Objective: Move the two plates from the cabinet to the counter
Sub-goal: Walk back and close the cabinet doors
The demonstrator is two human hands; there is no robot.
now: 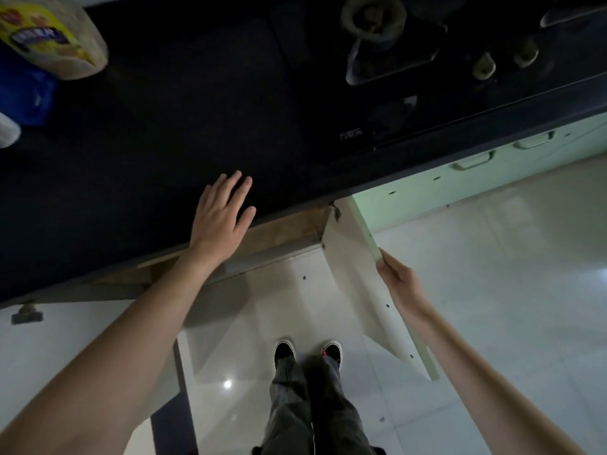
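Your left hand [223,215] lies flat with fingers spread on the near edge of the dark counter [138,152]. Your right hand [399,277] pinches the top edge of the open cabinet door [358,280], pale green outside, white inside. The plates are hidden under the counter.

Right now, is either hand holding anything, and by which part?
The right hand has a grip on the open cabinet door by its outer edge. The left hand holds nothing, resting flat on the counter.
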